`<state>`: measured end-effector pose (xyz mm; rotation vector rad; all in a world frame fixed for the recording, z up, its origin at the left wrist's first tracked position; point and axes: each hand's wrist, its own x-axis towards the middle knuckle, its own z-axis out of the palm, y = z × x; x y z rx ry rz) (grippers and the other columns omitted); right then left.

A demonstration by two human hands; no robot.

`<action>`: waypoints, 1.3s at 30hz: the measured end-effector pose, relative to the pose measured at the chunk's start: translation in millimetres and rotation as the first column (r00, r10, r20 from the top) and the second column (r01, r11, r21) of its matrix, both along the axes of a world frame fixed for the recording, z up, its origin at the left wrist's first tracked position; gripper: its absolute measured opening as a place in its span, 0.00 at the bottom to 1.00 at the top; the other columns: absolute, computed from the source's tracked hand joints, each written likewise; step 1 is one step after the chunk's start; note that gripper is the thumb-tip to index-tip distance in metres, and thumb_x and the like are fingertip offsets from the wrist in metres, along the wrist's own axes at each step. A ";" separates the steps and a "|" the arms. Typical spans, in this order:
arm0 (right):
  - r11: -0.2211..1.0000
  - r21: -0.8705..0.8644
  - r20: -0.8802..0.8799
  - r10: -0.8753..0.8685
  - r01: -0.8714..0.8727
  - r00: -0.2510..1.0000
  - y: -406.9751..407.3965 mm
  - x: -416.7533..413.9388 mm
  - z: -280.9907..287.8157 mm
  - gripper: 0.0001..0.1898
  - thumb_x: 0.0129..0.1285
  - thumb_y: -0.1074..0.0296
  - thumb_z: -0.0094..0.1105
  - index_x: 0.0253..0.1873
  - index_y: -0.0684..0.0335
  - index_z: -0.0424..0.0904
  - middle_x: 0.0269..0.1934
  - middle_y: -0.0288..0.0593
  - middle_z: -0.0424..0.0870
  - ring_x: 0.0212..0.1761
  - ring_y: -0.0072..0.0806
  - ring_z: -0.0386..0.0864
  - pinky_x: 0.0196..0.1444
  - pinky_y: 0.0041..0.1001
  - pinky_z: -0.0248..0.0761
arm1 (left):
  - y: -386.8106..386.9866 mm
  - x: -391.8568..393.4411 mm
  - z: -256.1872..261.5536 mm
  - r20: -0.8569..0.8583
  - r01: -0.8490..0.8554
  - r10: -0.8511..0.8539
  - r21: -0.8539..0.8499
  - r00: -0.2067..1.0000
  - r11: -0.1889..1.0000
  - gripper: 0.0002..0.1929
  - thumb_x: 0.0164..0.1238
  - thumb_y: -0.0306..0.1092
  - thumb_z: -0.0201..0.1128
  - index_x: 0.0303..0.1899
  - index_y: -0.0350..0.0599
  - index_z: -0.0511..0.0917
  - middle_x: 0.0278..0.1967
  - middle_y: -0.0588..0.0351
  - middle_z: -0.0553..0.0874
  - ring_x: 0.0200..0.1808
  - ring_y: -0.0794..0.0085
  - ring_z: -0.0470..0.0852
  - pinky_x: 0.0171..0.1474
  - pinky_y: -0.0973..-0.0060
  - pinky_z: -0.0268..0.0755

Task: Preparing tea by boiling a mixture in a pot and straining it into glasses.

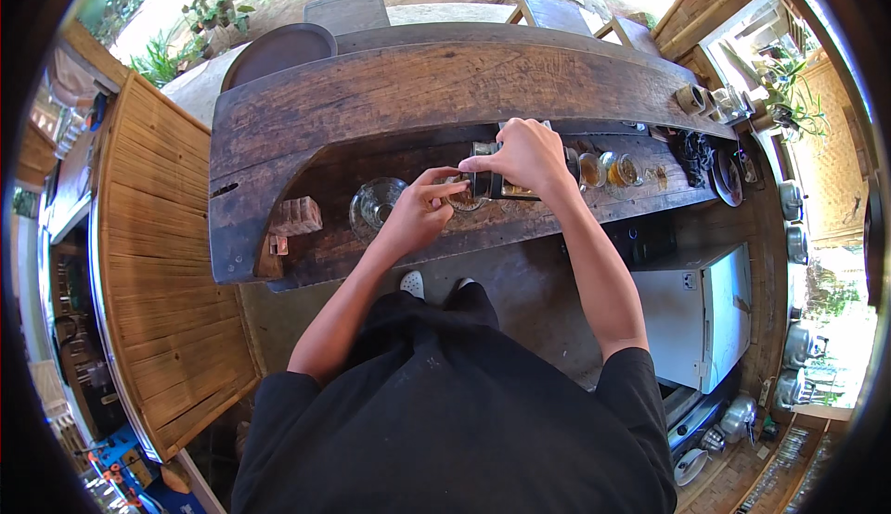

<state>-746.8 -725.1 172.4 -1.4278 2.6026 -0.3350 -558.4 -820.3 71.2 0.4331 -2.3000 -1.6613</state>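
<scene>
My right hand (532, 155) grips a black-framed glass vessel (515, 189), which looks like a French press and lies tipped over sideways with amber-brown contents inside. Its mouth end points left, towards my left hand (426, 211). The fingers of that hand are spread, with fingertips at or close to the vessel's rim; whether they touch it I cannot tell. Under the mouth end is a clear glass dish or cup (465, 202), partly hidden by both hands. Left of my left hand sits a round clear glass piece (376, 206) on the lower wooden shelf.
Glass cups with amber contents (621, 169) stand right of the vessel on the dark wooden shelf (327, 256). A stack of small boxes or blocks (296, 216) is at its left end. The raised wooden counter (445, 82) curves beyond. A white fridge-like cabinet (696, 312) stands right.
</scene>
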 end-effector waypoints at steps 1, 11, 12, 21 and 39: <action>1.000 0.000 -0.001 -0.001 0.001 1.000 0.1 0.0 -0.3 0.37 0.41 0.29 0.81 0.19 0.66 0.83 0.19 0.48 0.85 0.27 0.42 0.87 0.35 0.38 0.79 | -0.1 -0.1 0.4 -0.001 0.001 -0.001 0.004 1.000 1.000 0.28 0.61 0.19 0.56 0.62 0.49 0.87 0.66 0.57 0.80 0.44 0.75 0.78 0.51 0.77 0.73; 1.000 -0.011 -0.030 0.006 -0.007 1.000 0.0 -0.8 1.4 0.36 0.41 0.29 0.81 0.22 0.66 0.84 0.21 0.49 0.86 0.29 0.43 0.88 0.36 0.38 0.79 | 0.1 -1.8 0.5 -0.002 0.000 0.000 -0.020 1.000 1.000 0.28 0.60 0.19 0.56 0.62 0.49 0.87 0.66 0.57 0.80 0.41 0.75 0.77 0.49 0.77 0.73; 1.000 0.014 -0.016 0.003 -0.002 1.000 -0.4 0.0 3.0 0.36 0.41 0.29 0.81 0.22 0.67 0.85 0.22 0.50 0.86 0.29 0.43 0.88 0.36 0.38 0.80 | 0.0 -1.8 -0.5 -0.010 0.000 0.000 -0.017 1.000 1.000 0.27 0.60 0.19 0.56 0.62 0.49 0.87 0.66 0.57 0.80 0.41 0.75 0.77 0.49 0.77 0.73; 0.998 0.060 0.035 -0.029 0.026 0.999 -0.9 -4.4 1.3 0.43 0.39 0.25 0.79 0.35 0.72 0.90 0.27 0.53 0.89 0.38 0.46 0.90 0.47 0.40 0.81 | 0.4 -2.2 3.7 0.003 0.008 -0.008 0.010 1.000 1.000 0.26 0.62 0.19 0.56 0.62 0.47 0.87 0.66 0.57 0.80 0.41 0.76 0.77 0.48 0.77 0.73; 0.862 -0.214 0.419 -0.344 0.460 0.840 65.9 11.0 -52.2 0.43 0.49 0.26 0.78 0.14 0.67 0.68 0.11 0.38 0.70 0.15 0.24 0.67 0.23 0.35 0.65 | 4.5 -10.8 18.6 -0.066 -0.001 -0.004 -0.075 0.998 0.997 0.21 0.62 0.18 0.62 0.55 0.48 0.90 0.66 0.59 0.82 0.50 0.67 0.80 0.57 0.70 0.75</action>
